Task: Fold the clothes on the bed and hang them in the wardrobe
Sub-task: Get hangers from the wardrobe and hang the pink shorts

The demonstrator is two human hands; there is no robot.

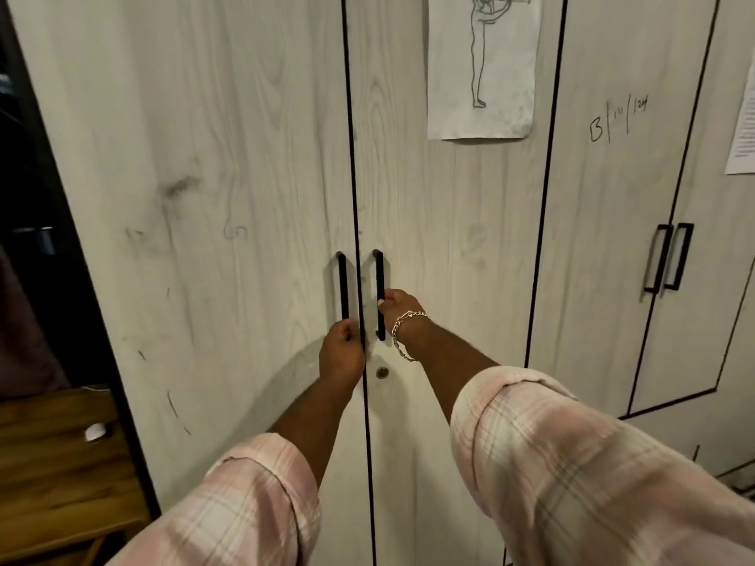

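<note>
Two plaid sleeves (572,475) reach in from 6 o'clock. The left hand (341,353) curls its fingers round the left handle (342,285); the right hand (398,306), with one chain bracelet (402,330), grips the right handle (380,279). Both wardrobe (204,157) doors are closed. Two more handles (668,257) at 3 o'clock, two papers (482,67) at 12 and 2.

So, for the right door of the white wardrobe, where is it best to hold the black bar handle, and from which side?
Probably at the middle of the right black bar handle, reached from the front with fingers curling behind the bar. It stands vertical and off the white wood-grain door, leaving a gap for fingers. The right hand already grips its lower half this way; the left hand grips the left black bar handle.
</note>
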